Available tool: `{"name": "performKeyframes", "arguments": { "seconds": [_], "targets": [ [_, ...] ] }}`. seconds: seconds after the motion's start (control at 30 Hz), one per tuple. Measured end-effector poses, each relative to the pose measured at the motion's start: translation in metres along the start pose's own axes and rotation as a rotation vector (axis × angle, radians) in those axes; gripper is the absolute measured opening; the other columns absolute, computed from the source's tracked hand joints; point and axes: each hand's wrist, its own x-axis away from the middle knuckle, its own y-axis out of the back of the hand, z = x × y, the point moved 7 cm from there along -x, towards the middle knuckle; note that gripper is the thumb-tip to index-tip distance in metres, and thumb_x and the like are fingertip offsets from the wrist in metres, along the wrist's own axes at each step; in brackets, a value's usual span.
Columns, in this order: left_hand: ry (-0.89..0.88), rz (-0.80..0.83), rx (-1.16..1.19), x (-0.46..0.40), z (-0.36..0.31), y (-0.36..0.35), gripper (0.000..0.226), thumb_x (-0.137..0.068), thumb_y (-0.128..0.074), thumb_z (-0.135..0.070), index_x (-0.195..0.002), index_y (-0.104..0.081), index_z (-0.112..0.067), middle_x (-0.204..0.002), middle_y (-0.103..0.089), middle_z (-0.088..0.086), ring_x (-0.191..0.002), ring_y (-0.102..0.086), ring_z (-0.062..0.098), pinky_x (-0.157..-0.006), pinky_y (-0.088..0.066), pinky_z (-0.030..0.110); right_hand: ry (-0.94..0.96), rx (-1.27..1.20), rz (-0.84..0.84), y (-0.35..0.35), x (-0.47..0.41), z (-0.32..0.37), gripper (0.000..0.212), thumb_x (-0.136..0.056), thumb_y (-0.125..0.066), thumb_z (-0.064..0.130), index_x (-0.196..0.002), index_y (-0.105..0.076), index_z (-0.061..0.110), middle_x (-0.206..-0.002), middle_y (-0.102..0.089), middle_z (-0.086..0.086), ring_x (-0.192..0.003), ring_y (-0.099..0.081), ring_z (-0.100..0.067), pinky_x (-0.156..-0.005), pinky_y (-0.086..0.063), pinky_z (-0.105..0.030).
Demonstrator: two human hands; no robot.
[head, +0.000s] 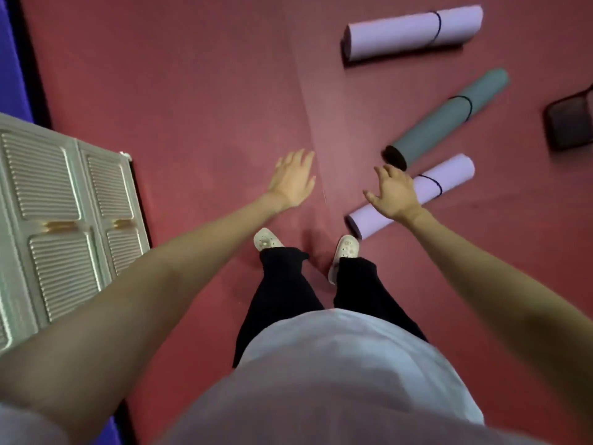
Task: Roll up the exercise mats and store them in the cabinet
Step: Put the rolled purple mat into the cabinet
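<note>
Your left hand (293, 179), at centre frame, is spread wide with fingers straight; it holds nothing and touches nothing, with only the red floor (192, 91) behind it. Your right hand (393, 195), just right of centre, is likewise open, fingers fanned and slightly bent, holding nothing. It overlaps the near lilac mat (430, 191) in the frame, but contact cannot be confirmed.

Three rolled mats lie on the floor in the right half of the frame. The near lilac mat has its long axis running from lower left to upper right, its lower end close beside your right shoe (345, 248); a dark band circles it near the upper end. The grey-green mat (449, 120) lies just above it on nearly the same diagonal, its dark open end pointing lower left near your right fingertips, also banded. The far lilac mat (414, 33), at upper right, lies almost horizontal, well apart from the other two, banded towards its right end.

The cabinet (64, 226) stands at the left edge of the frame, pale, with two ribbed doors shut and gold-toned handles. A dark object (569, 122) sits at the right edge; the blur prevents identification.

No brand, label or writing is legible on any item.
</note>
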Motion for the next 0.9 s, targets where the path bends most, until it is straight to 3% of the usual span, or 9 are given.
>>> {"name": "performKeyframes", "arguments": {
  "seconds": [0.17, 0.33, 0.67, 0.9],
  "targets": [
    [-0.073, 0.073, -0.027, -0.035, -0.076, -0.053, 0.058, -0.096, -0.047, -0.027, -0.147, -0.031, -0.003, -0.148, -0.036, 0.019, -0.136, -0.034, 0.033, -0.112, -0.027, 0.045, -0.057, -0.032, 0.055, -0.034, 0.017, -0.085, 0.064, -0.093, -0.056, 0.034, -0.143, -0.035, 0.001, -0.145, -0.037, -0.023, -0.133, -0.034, -0.039, -0.110, -0.024, -0.045],
    [-0.103, 0.122, -0.017, -0.059, -0.108, -0.109, 0.057, -0.096, -0.047, -0.029, -0.146, -0.031, -0.006, -0.147, -0.038, 0.017, -0.136, -0.034, 0.032, -0.113, -0.024, 0.044, -0.108, -0.039, 0.086, -0.075, 0.009, -0.142, 0.066, -0.094, -0.054, 0.036, -0.146, -0.031, 0.003, -0.149, -0.031, -0.022, -0.137, -0.029, -0.037, -0.112, -0.021, -0.045],
    [-0.019, 0.228, 0.012, -0.119, -0.074, -0.259, 0.059, -0.094, -0.049, -0.032, -0.145, -0.033, -0.006, -0.144, -0.042, 0.016, -0.131, -0.040, 0.033, -0.107, -0.030, 0.042, -0.239, -0.137, 0.103, -0.193, -0.065, -0.214, 0.064, -0.092, -0.059, 0.029, -0.144, -0.033, 0.002, -0.149, -0.031, -0.023, -0.135, -0.031, -0.038, -0.110, -0.024, -0.043],
    [-0.002, 0.345, 0.048, -0.181, -0.067, -0.422, 0.071, -0.086, -0.061, -0.038, -0.145, -0.034, -0.007, -0.143, -0.042, 0.016, -0.131, -0.039, 0.034, -0.107, -0.030, 0.043, -0.229, -0.126, 0.162, -0.342, -0.131, -0.282, 0.073, -0.086, -0.063, 0.021, -0.147, -0.026, 0.004, -0.147, -0.029, -0.023, -0.135, -0.030, -0.039, -0.109, -0.028, -0.045]
  ]
}}
